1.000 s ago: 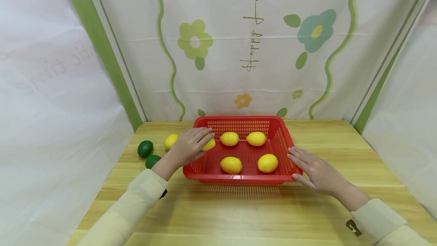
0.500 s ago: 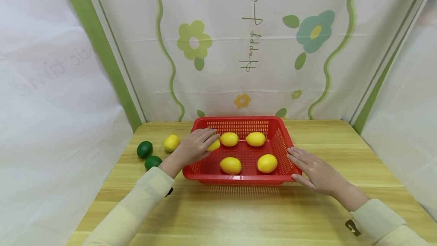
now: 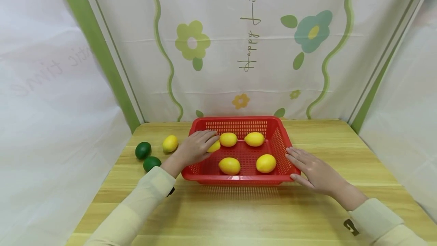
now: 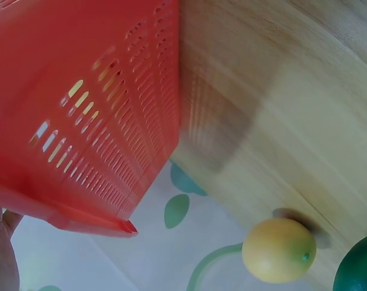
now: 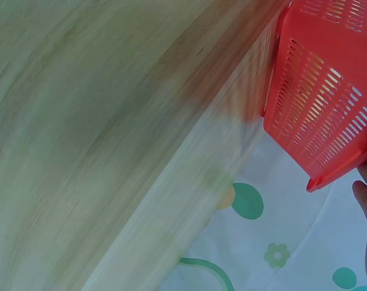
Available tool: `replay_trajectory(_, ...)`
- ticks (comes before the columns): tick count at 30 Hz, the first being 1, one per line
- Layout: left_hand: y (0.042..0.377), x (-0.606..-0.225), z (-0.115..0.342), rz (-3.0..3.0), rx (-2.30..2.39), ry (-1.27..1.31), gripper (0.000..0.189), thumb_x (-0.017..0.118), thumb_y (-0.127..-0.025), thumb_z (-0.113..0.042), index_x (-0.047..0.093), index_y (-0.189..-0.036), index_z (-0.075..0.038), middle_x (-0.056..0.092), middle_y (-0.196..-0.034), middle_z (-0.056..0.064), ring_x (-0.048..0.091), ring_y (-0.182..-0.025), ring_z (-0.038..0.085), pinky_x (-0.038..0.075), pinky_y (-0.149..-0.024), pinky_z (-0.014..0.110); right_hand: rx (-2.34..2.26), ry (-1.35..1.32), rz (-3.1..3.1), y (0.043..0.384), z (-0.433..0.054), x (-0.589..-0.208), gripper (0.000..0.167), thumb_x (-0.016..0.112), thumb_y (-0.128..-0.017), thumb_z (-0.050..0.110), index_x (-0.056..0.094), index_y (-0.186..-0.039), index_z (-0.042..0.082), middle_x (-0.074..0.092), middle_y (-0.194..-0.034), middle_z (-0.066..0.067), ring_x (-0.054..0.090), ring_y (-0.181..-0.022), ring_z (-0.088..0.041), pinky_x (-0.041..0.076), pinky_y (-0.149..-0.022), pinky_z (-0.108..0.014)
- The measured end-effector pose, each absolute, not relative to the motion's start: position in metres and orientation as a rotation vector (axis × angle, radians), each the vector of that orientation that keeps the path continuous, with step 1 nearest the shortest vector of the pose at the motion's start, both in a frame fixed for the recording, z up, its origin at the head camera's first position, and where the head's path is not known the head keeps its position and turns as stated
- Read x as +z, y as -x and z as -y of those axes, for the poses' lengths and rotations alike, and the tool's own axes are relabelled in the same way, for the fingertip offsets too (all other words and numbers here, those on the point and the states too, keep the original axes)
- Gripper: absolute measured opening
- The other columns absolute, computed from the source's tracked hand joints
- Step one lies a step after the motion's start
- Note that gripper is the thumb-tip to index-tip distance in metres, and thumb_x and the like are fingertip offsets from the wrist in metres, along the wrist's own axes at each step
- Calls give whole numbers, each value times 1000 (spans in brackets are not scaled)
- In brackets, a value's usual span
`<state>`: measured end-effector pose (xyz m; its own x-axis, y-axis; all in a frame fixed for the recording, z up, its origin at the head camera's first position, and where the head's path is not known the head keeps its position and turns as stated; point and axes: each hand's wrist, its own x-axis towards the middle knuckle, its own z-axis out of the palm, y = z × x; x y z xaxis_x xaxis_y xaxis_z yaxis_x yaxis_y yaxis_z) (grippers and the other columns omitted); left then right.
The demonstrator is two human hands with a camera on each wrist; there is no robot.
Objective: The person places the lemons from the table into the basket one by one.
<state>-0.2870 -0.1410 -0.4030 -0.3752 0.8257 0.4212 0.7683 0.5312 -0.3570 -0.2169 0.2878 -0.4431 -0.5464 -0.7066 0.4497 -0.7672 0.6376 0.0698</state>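
Observation:
My left hand (image 3: 197, 148) reaches over the left side of a red plastic basket (image 3: 239, 178), gripping a lemon (image 3: 214, 146) whose left part the fingers hide. Inside the basket lie several other lemons: one at the back middle (image 3: 228, 139), one at the back right (image 3: 254, 139), and two along the front. On the opposite side my right hand (image 3: 315, 171) rests with extended fingers on the right rim, thumb by the front corner. In the left wrist view the perforated basket wall (image 4: 105, 121) fills the upper left; the left hand (image 4: 0, 251) shows only at the edge.
Left of the basket, a lemon (image 3: 170, 144) and two dark green oval fruits (image 3: 143, 150) lie on the wooden table (image 3: 239, 215). A white curtain (image 3: 218, 75) printed with flowers hangs behind the table, and more white cloth hangs at both sides.
The left hand has shifted slightly right, bringing its lemon farther over the basket's inside. The loose lemon beside the basket shows more fully now. The right hand stays at the rim.

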Motion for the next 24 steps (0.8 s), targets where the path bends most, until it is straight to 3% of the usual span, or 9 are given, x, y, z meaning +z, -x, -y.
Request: replay_trajectory(24,291,-409,141,2193,68,1262,55,82,-78,-21,61,-125,-4,62,-122,12,59,-112,26,49,-96,38,186,-1153,2437,218,-289,-445,62,61,-93,42,55,-134,-3,49,-141,-19,47,-127,-38,7,-115,-20)
